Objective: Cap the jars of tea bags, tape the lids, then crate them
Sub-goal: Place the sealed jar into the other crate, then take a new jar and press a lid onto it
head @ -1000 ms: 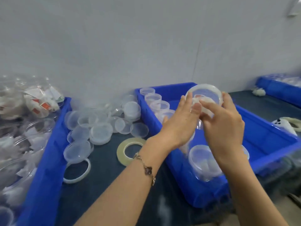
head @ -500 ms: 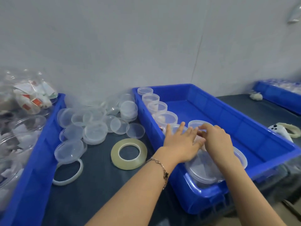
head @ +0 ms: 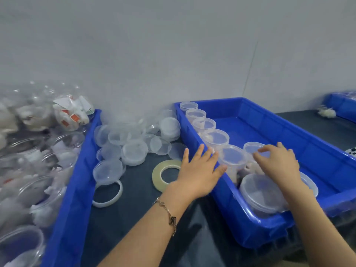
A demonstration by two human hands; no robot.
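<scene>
While the right hand point(head: 277, 162) rests curled fingers on a capped jar point(head: 254, 149) in the crate point(head: 269, 226), the left hand point(head: 198, 170) hovers open, empty, over the crate wall. Risk: crowded jars may tip if nudged. Tape point(head: 165, 175) lies on the table point(head: 138, 218).

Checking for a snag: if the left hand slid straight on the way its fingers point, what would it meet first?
Probably the capped jar just inside the blue crate's wall; the left hand already lies across that rim, though depth is unclear.

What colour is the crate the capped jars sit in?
Bright blue. The crate shows best in the head view, the only view given.
</scene>
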